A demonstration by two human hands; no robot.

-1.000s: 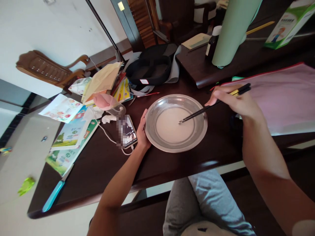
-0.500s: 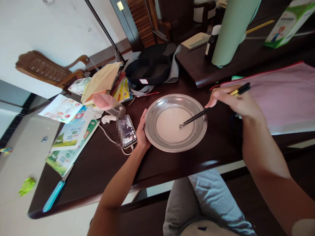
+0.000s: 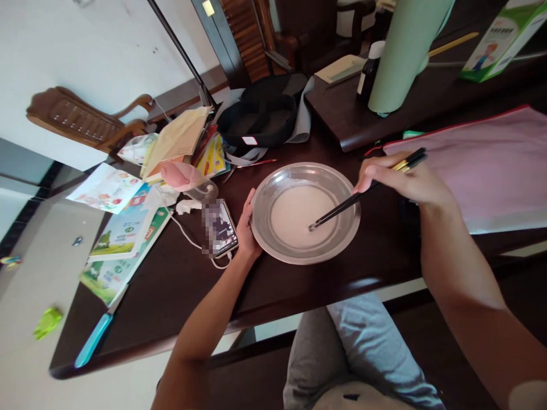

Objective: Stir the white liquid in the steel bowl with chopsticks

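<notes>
1. Closed tight on the black chopsticks (image 3: 354, 199), my right hand (image 3: 401, 179) pinches them near their tops; the tips sit in the pale liquid (image 3: 290, 213).
2. My left hand (image 3: 247, 225) lies open against the steel dish (image 3: 305, 257) at 9 o'clock, with no grip on it.
3. The dish sits on the dark worktop (image 3: 171, 285), straight ahead of me.
4. The liquid looks smooth, so I judge the stirring well along.
5. The phone (image 3: 220, 228) crowds 9 o'clock, a pink pouch (image 3: 491, 165) lies at 3, and the worktop edge is near at 6.
</notes>
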